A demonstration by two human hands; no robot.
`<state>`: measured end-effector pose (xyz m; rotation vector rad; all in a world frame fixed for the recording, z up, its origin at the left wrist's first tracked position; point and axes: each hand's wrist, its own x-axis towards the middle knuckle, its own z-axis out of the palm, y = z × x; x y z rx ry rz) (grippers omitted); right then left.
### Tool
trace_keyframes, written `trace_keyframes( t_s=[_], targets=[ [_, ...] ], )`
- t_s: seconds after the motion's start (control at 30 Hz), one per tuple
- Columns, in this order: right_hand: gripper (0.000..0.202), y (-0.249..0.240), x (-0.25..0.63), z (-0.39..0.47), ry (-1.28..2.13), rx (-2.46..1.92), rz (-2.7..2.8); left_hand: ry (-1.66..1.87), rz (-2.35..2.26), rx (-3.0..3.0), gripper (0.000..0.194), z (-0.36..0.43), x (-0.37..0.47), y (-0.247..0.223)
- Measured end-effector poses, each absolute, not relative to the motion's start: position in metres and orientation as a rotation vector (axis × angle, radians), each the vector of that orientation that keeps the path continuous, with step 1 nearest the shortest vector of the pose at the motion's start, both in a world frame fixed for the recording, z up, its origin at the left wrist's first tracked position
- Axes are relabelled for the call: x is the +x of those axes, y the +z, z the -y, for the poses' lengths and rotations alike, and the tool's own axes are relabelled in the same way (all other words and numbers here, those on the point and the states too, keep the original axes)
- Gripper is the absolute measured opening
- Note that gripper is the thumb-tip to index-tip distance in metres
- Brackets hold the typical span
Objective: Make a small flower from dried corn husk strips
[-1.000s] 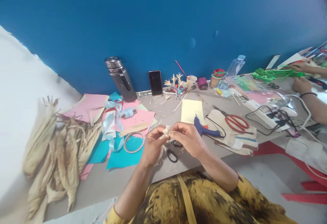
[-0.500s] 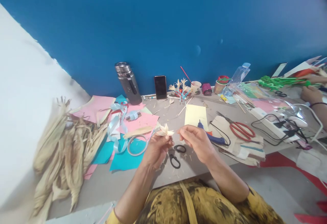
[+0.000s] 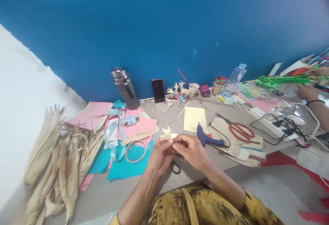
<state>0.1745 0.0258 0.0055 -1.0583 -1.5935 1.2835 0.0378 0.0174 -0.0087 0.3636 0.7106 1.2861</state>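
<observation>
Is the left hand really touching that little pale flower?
Touching. The head view shows the left hand pinching the pale flower low down, its thumb tip right against the base of the petals.

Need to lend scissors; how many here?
3: red pair on the cloth, black pair partly behind the right hand, dark pair by the green stems. Others may be hidden.

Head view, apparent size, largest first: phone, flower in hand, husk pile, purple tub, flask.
1. Husk pile
2. Flask
3. Phone
Unranked, both smaller than the phone: flower and purple tub. They look about alike, and the flower is nearer the camera.
</observation>
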Motion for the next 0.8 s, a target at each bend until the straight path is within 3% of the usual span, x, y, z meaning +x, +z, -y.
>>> trace_keyframes(
  t_s=[0.23, 0.5, 0.8],
  targets=[
    [0.009, 0.006, 0.172, -0.022, 1.36, -1.016, 1.538, 1.24, -0.635, 0.263, 0.031, -0.014, 0.038, -0.012],
    [0.011, 0.009, 0.169, -0.005, 1.148, -1.124, 1.785, 1.301, -0.639, 0.274, 0.024, 0.002, 0.014, -0.006],
    [0.02, 0.003, 0.25, 0.015, 1.076, -1.395, 1.853, 1.497, -0.937, 0.3, 0.031, 0.024, -0.051, -0.007]
  ],
)
